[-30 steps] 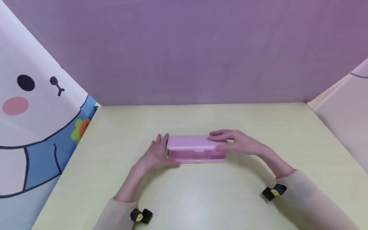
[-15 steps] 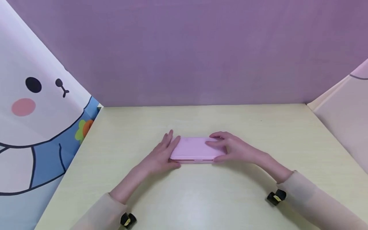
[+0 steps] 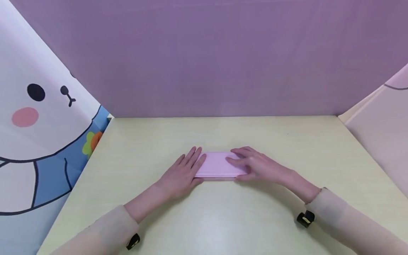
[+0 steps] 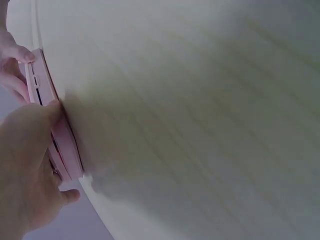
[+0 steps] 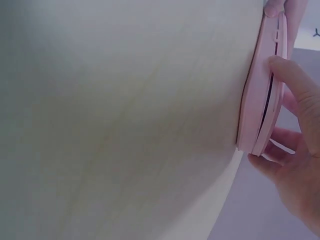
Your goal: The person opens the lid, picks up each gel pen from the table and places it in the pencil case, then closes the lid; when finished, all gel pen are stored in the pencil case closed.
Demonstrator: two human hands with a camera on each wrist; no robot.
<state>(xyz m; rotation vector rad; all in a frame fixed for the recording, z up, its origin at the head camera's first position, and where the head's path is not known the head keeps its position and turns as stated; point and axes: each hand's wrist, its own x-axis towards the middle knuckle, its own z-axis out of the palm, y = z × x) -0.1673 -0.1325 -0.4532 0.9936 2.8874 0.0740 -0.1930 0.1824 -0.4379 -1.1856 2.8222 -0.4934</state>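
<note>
A pink pencil case [image 3: 220, 165] lies flat on the table with its lid lowered. A thin dark seam shows between lid and base in both wrist views, along with a small front clasp [image 5: 276, 36]. My left hand [image 3: 181, 176] presses the case's left end, straight fingers laid over the lid and the thumb [image 4: 52, 111] against the front side. At the right end, my right hand [image 3: 262, 166] grips the case with bent fingers over the top and its thumb [image 5: 295, 75] on the front. The case's inside is hidden.
The case sits on a pale wood-grain table [image 3: 204, 219]. Behind it rises a purple backdrop [image 3: 216, 60]. A cartoon-printed cloth [image 3: 47, 134] hangs at the left, and a pale cloth [image 3: 382, 120] at the right.
The lid, raised at the front a second ago, has come down onto the base. My left hand has moved from the case's left side onto the lid. The right hand's thumb has lowered along the front.
</note>
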